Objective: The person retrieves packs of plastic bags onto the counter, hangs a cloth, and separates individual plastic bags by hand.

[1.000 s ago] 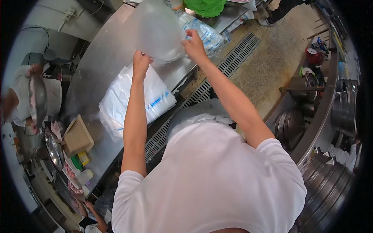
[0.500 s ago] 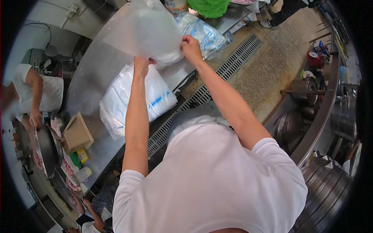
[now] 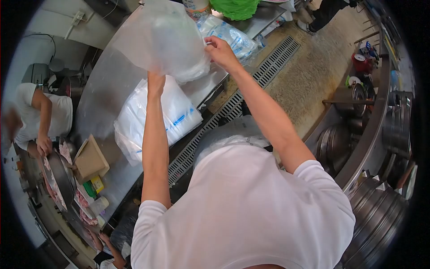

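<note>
A large translucent plastic bag [image 3: 174,42] hangs, puffed out, between my two hands over the metal table. My left hand [image 3: 156,80] is closed on its lower left part, and the fingertips are hidden by the plastic. At the bag's right edge, my right hand [image 3: 220,51] pinches the film between thumb and fingers. Below my left hand lies a thick stack of flat white plastic bags [image 3: 172,112] with blue print. Beyond my right hand sits a clear pack of blue-printed plastic [image 3: 230,36].
The metal table [image 3: 105,92] runs diagonally, with a green plastic bag [image 3: 235,6] at its far end. A beige container [image 3: 92,157] stands at left, near a person [image 3: 45,107] handling a large metal pan [image 3: 62,179]. A floor drain grate [image 3: 273,65] and metal pots [image 3: 376,219] lie to the right.
My left hand has slipped further behind the plastic, so its fingertips no longer show. My right hand's fingers have shifted slightly at the bag's edge. The view has moved a little.
</note>
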`<action>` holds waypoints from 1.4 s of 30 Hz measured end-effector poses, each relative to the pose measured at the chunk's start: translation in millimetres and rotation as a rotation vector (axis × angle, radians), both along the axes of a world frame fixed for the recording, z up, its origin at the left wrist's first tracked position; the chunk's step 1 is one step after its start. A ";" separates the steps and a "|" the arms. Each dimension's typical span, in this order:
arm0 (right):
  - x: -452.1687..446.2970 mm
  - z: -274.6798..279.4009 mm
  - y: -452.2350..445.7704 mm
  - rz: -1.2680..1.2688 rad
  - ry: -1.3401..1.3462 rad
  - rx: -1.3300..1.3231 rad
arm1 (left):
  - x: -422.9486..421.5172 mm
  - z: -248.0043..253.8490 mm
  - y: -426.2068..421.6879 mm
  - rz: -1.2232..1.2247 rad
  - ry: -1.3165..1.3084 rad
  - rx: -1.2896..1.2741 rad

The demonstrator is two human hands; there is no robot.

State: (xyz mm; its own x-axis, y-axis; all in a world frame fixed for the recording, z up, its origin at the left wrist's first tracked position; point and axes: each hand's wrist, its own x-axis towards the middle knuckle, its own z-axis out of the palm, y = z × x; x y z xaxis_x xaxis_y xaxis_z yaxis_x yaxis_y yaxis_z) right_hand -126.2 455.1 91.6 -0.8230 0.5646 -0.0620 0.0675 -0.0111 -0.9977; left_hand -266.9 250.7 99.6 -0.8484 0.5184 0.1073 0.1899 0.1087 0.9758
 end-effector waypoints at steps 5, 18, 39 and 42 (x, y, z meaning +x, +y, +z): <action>0.3 3.9 3.2 -0.077 0.036 0.158 | -14.6 7.8 -5.3 -0.010 0.010 0.004; -28.9 5.1 14.8 -0.070 0.073 0.310 | -131.0 -87.9 -5.2 -0.330 -0.043 0.139; -63.3 -16.0 30.6 -0.093 -0.203 0.411 | -51.4 -18.3 35.6 -0.039 -0.328 0.217; -65.5 -24.0 33.0 -0.065 -0.205 0.472 | -24.4 -1.1 42.1 0.097 -0.419 0.235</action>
